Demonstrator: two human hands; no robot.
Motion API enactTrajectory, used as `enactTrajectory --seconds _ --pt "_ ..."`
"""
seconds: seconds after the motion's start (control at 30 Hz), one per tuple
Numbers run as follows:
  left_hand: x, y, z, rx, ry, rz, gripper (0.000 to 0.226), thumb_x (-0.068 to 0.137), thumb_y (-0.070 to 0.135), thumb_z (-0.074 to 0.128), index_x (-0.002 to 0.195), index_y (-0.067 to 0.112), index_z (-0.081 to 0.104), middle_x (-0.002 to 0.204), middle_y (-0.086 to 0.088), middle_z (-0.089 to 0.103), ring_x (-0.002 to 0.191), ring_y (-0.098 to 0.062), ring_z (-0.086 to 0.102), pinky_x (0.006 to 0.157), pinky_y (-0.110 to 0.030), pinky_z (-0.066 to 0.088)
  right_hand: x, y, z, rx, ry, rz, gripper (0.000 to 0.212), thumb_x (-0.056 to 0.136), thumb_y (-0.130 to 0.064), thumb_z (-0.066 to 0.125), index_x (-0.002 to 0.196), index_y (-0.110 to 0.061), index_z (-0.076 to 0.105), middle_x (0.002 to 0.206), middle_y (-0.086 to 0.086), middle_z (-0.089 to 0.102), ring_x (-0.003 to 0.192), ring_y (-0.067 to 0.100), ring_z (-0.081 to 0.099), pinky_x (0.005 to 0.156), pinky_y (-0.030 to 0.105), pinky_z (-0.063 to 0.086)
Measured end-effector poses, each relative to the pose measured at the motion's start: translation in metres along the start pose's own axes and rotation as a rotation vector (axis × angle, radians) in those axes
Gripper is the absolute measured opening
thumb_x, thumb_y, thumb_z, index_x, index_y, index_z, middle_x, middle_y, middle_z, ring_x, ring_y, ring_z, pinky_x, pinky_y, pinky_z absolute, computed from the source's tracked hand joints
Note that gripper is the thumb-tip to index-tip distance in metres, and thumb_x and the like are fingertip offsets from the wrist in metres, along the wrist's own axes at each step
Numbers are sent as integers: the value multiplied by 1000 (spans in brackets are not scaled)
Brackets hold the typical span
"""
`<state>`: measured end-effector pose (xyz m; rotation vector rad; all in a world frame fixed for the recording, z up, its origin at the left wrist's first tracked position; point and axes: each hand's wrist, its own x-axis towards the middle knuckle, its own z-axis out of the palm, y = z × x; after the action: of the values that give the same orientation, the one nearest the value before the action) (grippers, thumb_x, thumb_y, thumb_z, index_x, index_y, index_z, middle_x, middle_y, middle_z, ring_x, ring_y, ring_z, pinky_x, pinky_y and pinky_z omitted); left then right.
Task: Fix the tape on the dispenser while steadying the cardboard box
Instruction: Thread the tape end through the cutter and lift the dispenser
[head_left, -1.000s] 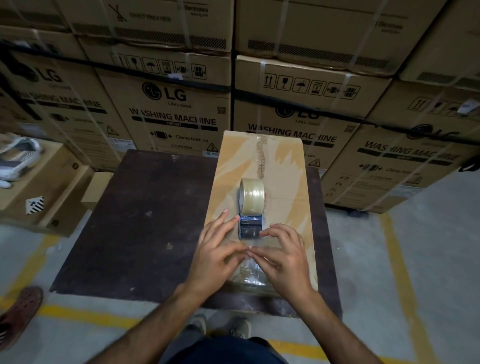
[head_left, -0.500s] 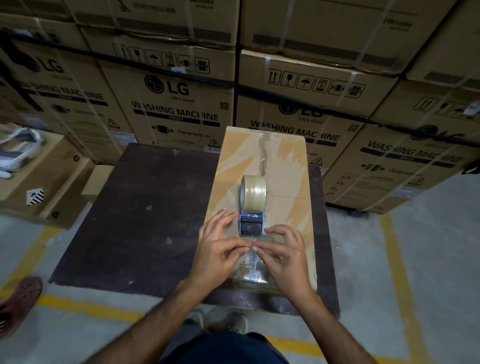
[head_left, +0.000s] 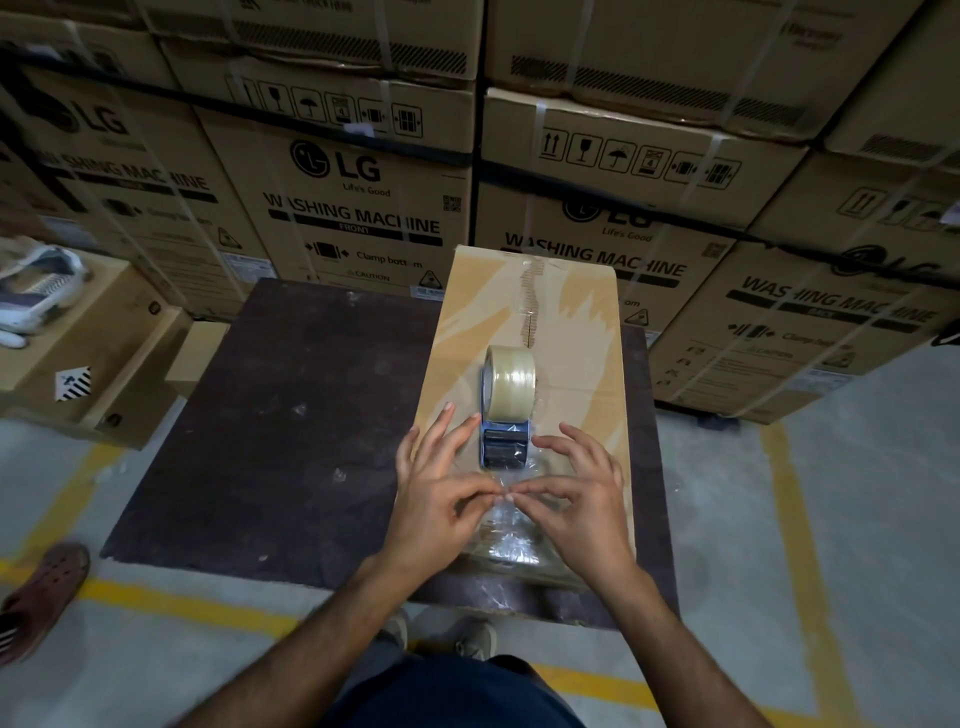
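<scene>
Left hand (head_left: 434, 499) and right hand (head_left: 576, 501) meet fingertip to fingertip, each pinching the loose clear tape end (head_left: 501, 512). Beyond them, the blue dispenser (head_left: 505, 446) with its tan tape roll (head_left: 511, 382) rests on the long brown cardboard box (head_left: 582, 332), lying on the dark board (head_left: 291, 415).

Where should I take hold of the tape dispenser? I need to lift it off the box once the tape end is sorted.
Probably by the tape roll, from above, fingers on its two flat sides. It stands on edge on the cardboard box, its top clear. Both hands crowd the blue dispenser body at the near end.
</scene>
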<state>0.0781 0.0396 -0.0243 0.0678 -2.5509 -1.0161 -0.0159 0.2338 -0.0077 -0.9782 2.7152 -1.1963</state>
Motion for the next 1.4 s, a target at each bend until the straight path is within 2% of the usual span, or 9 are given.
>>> enactTrajectory --seconds 0.13,0.27,0.43,0.73,0.83,1.03,1.2,1.27,1.4 --pt "-1 -3 2 -5 9 -2 14 91 46 72 92 38 84 168 -1 46 165 -29 22 125 -68 19 -2 0 3 13 23 27 26 79 -63 74 88 -42 86 133 -20 69 148 19 46 113 54 37" --pt "-2 -4 3 -35 33 -8 15 90 47 73 91 37 84 165 1 48 164 -28 25 123 -65 24 -1 2 4 16 10 45 13 77 -50 87 85 -41 85 129 -22 69 146 17 48 111 53 39" --pt "-4 -4 5 -86 68 -44 10 85 47 79 92 41 83 160 8 51 160 -25 31 119 -61 29 1 1 2 27 -18 55 12 75 -44 91 84 -39 85 126 -22 69 144 18 50 110 51 39" --pt "-3 -3 7 -153 0 -194 14 86 45 75 87 32 80 165 10 46 165 -13 15 127 -60 16 9 7 -6 46 -96 95 26 82 -60 76 85 -36 86 130 -21 67 144 16 48 113 56 43" --pt "-1 1 7 -154 -1 -236 26 87 53 69 85 30 81 165 8 47 165 -10 15 129 -56 14 10 6 -6 38 -88 102 31 84 -64 71 85 -37 84 129 -20 67 143 15 49 113 56 44" --pt "0 12 12 -64 61 -361 32 83 61 72 77 32 82 159 7 53 163 -16 21 129 -54 12 12 -4 -2 49 -63 329 16 74 -49 92 80 -36 86 111 -20 71 120 5 56 107 54 48" --pt "0 16 20 41 67 -431 17 82 38 90 70 32 79 160 2 56 163 -22 22 132 -53 4 21 -20 -9 -74 -127 475 23 71 -59 90 78 -38 85 114 -20 74 126 12 56 110 49 41" --pt "2 18 21 80 67 -439 18 81 35 89 67 31 78 159 0 58 163 -24 25 132 -51 4 26 -28 -11 -162 -175 519 28 73 -63 88 76 -35 84 114 -17 75 124 15 54 103 42 38" --pt "5 16 22 164 40 -450 18 83 39 87 70 28 81 161 -2 55 164 -27 22 131 -43 -5 36 -36 -2 -334 -217 590 33 73 -66 86 75 -33 82 108 -13 74 119 21 57 98 43 38"
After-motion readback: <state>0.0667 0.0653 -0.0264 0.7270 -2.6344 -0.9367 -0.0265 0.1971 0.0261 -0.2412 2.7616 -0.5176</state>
